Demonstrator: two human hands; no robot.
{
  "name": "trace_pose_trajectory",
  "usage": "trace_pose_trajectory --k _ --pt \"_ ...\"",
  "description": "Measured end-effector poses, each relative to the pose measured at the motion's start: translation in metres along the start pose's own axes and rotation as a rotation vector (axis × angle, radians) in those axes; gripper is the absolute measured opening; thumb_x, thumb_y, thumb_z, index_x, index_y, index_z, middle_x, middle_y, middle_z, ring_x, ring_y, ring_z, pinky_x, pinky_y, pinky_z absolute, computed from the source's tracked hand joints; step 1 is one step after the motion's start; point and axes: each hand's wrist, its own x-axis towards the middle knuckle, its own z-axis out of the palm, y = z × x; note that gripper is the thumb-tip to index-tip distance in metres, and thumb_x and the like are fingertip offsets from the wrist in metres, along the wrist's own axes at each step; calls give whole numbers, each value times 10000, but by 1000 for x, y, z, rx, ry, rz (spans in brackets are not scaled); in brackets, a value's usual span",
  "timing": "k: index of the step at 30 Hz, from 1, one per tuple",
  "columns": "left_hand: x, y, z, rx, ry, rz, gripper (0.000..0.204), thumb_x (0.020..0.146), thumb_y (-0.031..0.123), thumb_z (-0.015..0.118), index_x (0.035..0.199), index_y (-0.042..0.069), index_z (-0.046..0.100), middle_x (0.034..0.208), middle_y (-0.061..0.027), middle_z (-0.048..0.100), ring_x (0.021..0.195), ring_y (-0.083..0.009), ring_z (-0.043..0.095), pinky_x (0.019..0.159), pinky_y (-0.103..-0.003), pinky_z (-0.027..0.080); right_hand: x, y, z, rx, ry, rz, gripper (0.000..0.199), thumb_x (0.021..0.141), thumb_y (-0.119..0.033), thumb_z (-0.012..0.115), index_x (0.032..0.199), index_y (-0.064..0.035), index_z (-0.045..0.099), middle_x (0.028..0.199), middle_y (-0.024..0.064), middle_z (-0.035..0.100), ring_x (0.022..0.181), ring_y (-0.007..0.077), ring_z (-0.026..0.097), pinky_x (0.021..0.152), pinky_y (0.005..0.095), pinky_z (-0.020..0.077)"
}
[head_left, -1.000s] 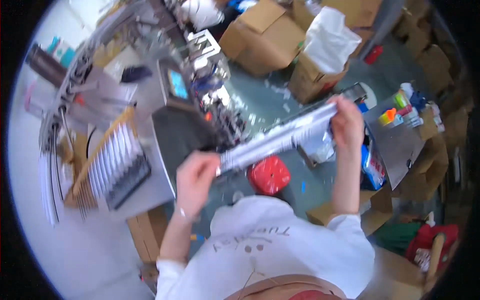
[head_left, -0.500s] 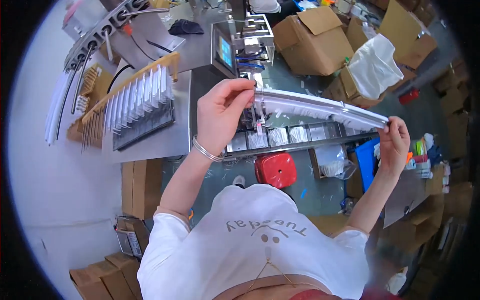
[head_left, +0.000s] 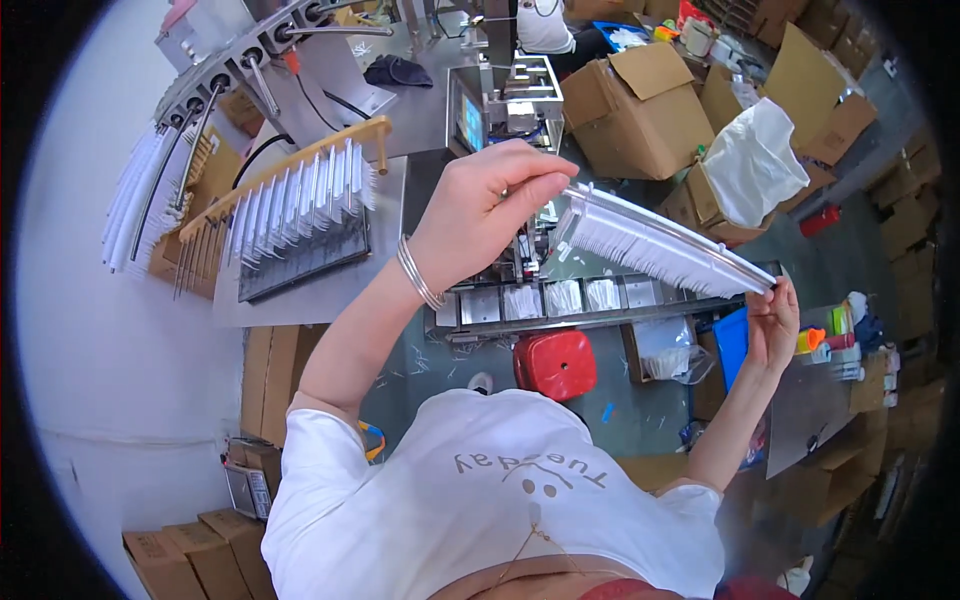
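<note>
**Long bar of white strips held between both hands**

In the centre of the frame I see my left hand (head_left: 490, 205), fingers pinched together, just at the near end of a long rigid bar (head_left: 660, 245) hung with a dense fringe of thin white plastic strips. I cannot tell whether the pinch actually grips the bar. My right hand (head_left: 772, 325), at right of centre, grasps the far end with its fingertips. The bar slopes down from centre to right, above the conveyor tray (head_left: 560, 300), a grey metal channel split into square pockets holding small white packets.

At upper left a wooden rack (head_left: 290, 190) carries more of the same white strips in a comb-like row, resting on the flat grey metal table (head_left: 300, 300). A glossy red stool (head_left: 556, 364) sits below the conveyor. Brown cardboard boxes (head_left: 640, 110) crowd the upper right, one lined with a crinkled white plastic bag (head_left: 755, 165).
</note>
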Motion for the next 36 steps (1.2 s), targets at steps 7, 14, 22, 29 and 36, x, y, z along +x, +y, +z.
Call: trace_pose_trajectory --k 7,14,22,29,36 --pt "12 -7 4 -11 55 -64 187 843 177 611 876 -5 640 697 -53 536 612 -133 489 580 -258 403 -5 8 -4 64 3 -5 150 850 -69 574 961 32 572 799 101 590 683 133 540 593 211 426" --pt "19 -5 12 -65 32 -17 225 817 223 646 894 11 655 789 -68 586 724 -127 547 658 -246 434 -2 12 -6 42 53 -15 154 854 -79 573 960 32 575 758 100 589 622 131 503 582 227 402" --pt "21 -12 8 -85 -218 -70 163 847 102 592 966 8 650 909 -52 615 843 -112 564 745 -239 457 -1 15 1 11 61 -25 173 858 -107 577 960 32 578 739 95 581 608 121 480 577 229 387" --pt "25 -10 10 -287 -67 -199 297 918 223 488 961 -31 636 935 -83 633 858 -133 579 784 -260 435 1 18 -5 34 89 -23 169 868 -107 562 964 31 580 741 99 584 599 120 473 581 230 389" --pt "24 -22 13 -410 37 -181 295 886 125 420 959 -77 621 958 -127 636 904 -168 577 865 -287 414 -7 9 2 7 147 -65 158 855 -96 580 938 38 577 722 91 579 603 112 481 578 219 406"
